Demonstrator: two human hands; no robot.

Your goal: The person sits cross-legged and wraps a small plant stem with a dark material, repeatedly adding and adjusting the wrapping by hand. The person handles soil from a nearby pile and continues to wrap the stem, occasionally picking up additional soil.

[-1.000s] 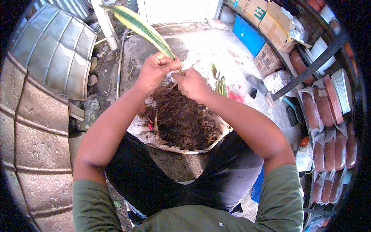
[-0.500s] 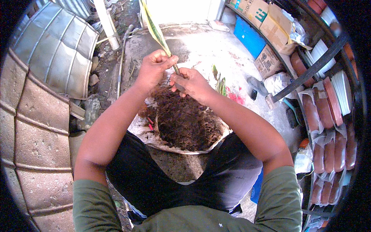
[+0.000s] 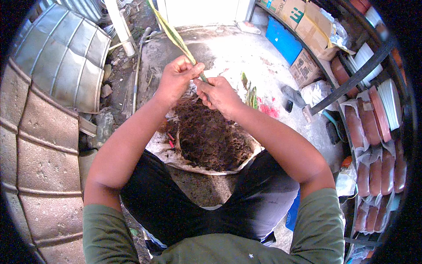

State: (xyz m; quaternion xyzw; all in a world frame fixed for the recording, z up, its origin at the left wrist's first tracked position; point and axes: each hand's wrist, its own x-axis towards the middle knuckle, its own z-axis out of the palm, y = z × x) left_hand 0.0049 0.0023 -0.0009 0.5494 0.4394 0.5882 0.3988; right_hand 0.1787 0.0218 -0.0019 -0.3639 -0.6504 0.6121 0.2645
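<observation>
Both my hands hold one long snake plant leaf (image 3: 175,37), green with yellow edges, tilted up and to the left. My left hand (image 3: 177,75) pinches it between thumb and fingers near its lower part. Just below, my right hand (image 3: 218,94) is closed around the leaf's base, whose very end is hidden by the fingers. Beneath the hands lies dark, crumbly soil (image 3: 211,136) in an open white sack (image 3: 165,155) between my knees. A small red object (image 3: 171,143) lies at the soil's left edge.
More snake plant leaves (image 3: 251,93) stand beyond my right forearm. Shelving on the right holds wrapped brown pots (image 3: 375,176), cardboard boxes (image 3: 313,27) and a blue bin (image 3: 283,40). Metal sheets (image 3: 66,53) and brown roof panels (image 3: 48,163) line the left.
The leaf leans further left at its tip. My right hand has turned slightly, its fingers closing nearer the left hand around the leaf's base.
</observation>
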